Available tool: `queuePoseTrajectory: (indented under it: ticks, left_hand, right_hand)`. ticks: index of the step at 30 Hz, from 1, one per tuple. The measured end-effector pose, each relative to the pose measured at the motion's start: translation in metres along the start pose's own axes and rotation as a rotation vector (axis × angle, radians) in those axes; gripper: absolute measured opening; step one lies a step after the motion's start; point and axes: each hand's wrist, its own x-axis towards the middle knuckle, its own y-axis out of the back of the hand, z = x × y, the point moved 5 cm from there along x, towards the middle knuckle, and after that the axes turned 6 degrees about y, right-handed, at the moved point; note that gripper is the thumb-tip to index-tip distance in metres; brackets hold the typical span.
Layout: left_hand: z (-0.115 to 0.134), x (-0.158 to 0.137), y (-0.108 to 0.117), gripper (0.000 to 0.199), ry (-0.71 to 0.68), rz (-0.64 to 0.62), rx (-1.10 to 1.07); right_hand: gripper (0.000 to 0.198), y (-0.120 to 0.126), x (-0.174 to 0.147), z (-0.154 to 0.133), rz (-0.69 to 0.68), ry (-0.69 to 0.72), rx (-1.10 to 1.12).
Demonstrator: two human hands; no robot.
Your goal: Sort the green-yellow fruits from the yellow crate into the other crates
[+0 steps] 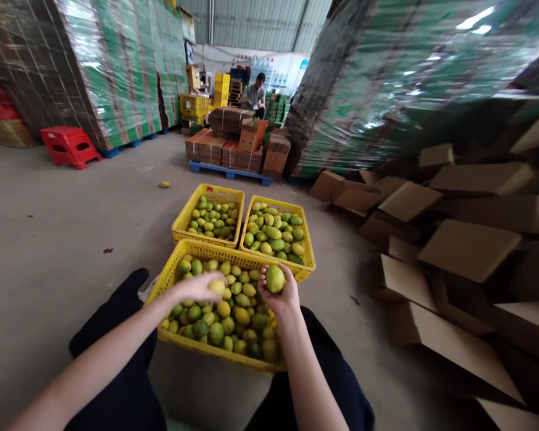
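- Two plastic-wrapped stacks, one on the left (121,72) and one on the right (363,90), tower at the back of the floor.
- A loose heap of cardboard boxes (469,248) fills the right side.
- Between the stacks, a blue pallet (229,173) bears bundled cartons (206,148).
- The near crate (215,354), yellow and full of green and yellow fruit, stands between the person's knees; just beyond it sit the far-left crate (206,240) and the far-right crate (309,251), also holding fruit.
- The right hand (284,292), palm up, grasps a green-yellow fruit (275,279) above the near crate's far right corner. The far-right crate lies straight ahead of this hand, which is nearer to it than the left. The fruit looks almost round from here, with no long axis standing out.
- The left hand (202,287) reaches over the near crate, a yellow fruit (217,287) at its fingertips, on the side towards the right hand; blur hides whether it is gripped or merely touched.
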Motion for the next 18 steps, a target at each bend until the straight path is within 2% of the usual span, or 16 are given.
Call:
queuePoseTrajectory:
  ticks: [2,3,4,5,6,7,8,9,11,13,14,16,17,18]
  left_hand:
    - [-0.052,-0.005,-0.036,0.036,0.127,-0.207,0.128]
    - [-0.08,-0.01,-0.057,0.03,0.241,-0.444,0.231]
    - [-0.1,-0.014,-0.072,0.024,0.302,-0.606,0.263]
    - [-0.113,-0.015,-0.081,0.02,0.352,-0.693,0.279]
    - [-0.118,-0.013,-0.083,0.019,0.386,-0.712,0.284]
    - [-0.114,-0.006,-0.079,0.019,0.394,-0.642,0.262]
    - [-0.101,0.004,-0.068,0.021,0.374,-0.493,0.204]
    - [-0.081,0.014,-0.051,0.023,0.321,-0.294,0.115]
    - [-0.032,0.026,-0.001,0.027,0.115,0.238,-0.223]
    - [0.006,0.026,0.037,0.032,0.018,0.468,-0.339]
    - [0.018,0.021,0.056,0.035,-0.032,0.645,-0.395]
    - [0.028,0.011,0.076,0.033,-0.073,0.821,-0.406]
    - [0.027,0.007,0.078,0.032,-0.076,0.83,-0.388]
    - [0.023,0.006,0.074,0.031,-0.068,0.779,-0.359]
  right_hand:
    - [0.015,0.005,-0.002,-0.004,-0.022,0.007,-0.004]
    - [0.014,0.007,-0.003,-0.006,-0.03,0.015,-0.008]
    - [0.013,0.01,-0.003,-0.008,-0.039,0.025,-0.016]
    - [0.013,0.011,-0.002,-0.01,-0.052,0.036,-0.026]
    - [0.013,0.012,-0.002,-0.012,-0.068,0.048,-0.036]
    - [0.013,0.013,-0.002,-0.013,-0.086,0.059,-0.046]
    - [0.013,0.013,-0.001,-0.014,-0.102,0.067,-0.053]
    - [0.013,0.012,-0.001,-0.013,-0.114,0.073,-0.056]
    - [0.013,0.009,-0.001,-0.011,-0.118,0.072,-0.049]
    - [0.012,0.007,-0.002,-0.006,-0.101,0.054,-0.043]
    - [0.012,0.006,-0.002,-0.005,-0.092,0.047,-0.043]
    - [0.013,0.003,-0.003,-0.002,-0.084,0.046,-0.056]
    - [0.015,0.002,-0.002,-0.001,-0.089,0.056,-0.074]
    - [0.017,0.001,-0.002,0.0,-0.093,0.068,-0.099]
